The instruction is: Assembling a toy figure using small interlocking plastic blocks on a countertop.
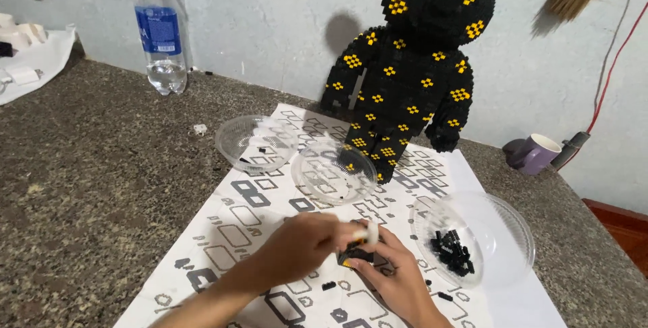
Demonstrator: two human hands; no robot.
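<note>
3 clear bowls (333,171), 1 bear (412,71); both hands (304,243) on approx. 1 brick piece (356,254).

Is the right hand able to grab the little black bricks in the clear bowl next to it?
Probably yes. The clear bowl of black bricks sits open just beside the right hand, with nothing between them. That hand does hold a small black-and-yellow brick piece together with the left hand.

Speckled stone counter (101,166), matt; clear glossy plastic bowls (499,233); printed paper sheet (236,233); plastic-brick bear (412,71).
</note>
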